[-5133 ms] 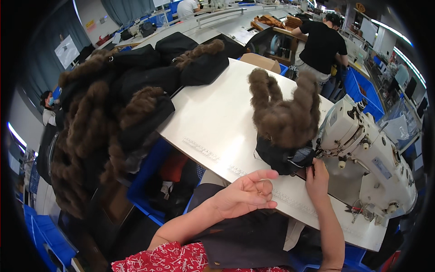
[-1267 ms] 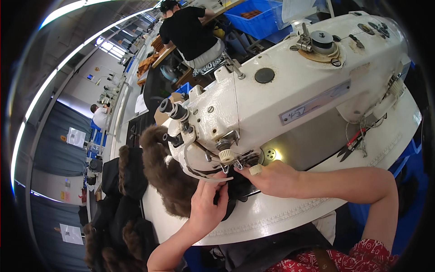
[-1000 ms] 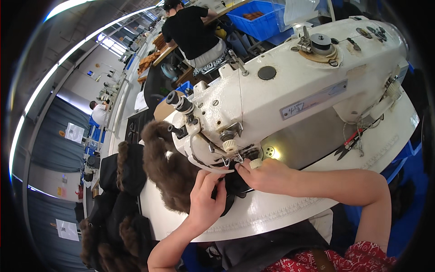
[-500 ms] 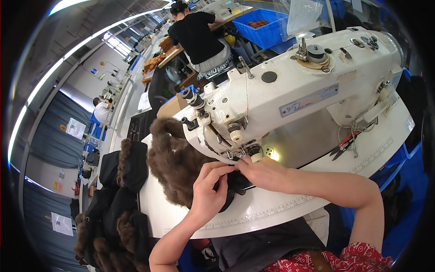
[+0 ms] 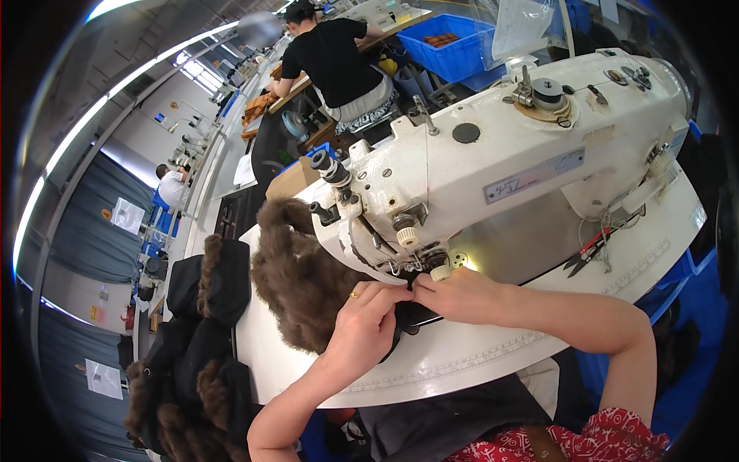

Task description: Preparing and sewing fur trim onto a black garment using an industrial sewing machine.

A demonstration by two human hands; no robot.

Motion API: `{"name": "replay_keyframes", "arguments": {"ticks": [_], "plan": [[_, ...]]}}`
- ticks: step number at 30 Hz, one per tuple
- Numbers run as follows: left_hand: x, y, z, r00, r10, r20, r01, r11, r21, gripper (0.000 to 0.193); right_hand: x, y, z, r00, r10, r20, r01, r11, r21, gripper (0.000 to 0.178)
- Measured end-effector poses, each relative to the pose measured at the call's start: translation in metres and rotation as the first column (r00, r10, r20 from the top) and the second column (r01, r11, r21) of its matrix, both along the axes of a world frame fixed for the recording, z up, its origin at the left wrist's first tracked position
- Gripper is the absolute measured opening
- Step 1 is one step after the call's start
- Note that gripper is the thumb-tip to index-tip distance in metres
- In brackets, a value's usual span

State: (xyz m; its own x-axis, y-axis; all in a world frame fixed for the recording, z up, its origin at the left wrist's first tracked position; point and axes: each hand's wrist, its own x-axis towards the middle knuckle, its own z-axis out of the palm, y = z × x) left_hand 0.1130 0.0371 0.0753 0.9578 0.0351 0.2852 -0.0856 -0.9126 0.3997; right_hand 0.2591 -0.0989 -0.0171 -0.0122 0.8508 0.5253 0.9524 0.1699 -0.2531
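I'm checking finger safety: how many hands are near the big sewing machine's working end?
2. The left hand is below it, on the left; the right hand is just to its right, both at the black fabric. No others appear hidden there.

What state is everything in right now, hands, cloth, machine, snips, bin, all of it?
Left hand, pinching the cloth
Right hand, pinching the cloth
Cloth, black, held under the machine's head
Fur, bunched on the table
Machine, can't tell if running
Light, on
Snips, lying on the table, blades apart
Bin, open, brown pieces inside
Pile, black and furry, heaped
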Motion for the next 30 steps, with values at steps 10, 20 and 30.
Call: {"name": "replay_keyframes", "arguments": {"ticks": [10,20,30], "plan": [[0.026,0.007,0.018,0.932,-0.213,-0.295,0.266,0.952,0.152,0.023,0.018,-0.010,-0.009,0.950,0.052,-0.309,-0.068,0.997,-0.041,0.017],[0.008,0.025,0.007,0.954,-0.088,-0.287,0.104,0.994,0.043,0.028,0.027,-0.022,0.010,0.807,-0.090,-0.583,-0.002,0.988,-0.155,0.019],[0.025,0.005,0.010,0.971,0.037,-0.236,0.035,0.955,0.295,0.029,0.012,-0.035,-0.001,0.774,-0.088,-0.627,0.046,0.995,-0.083,0.013]]}}
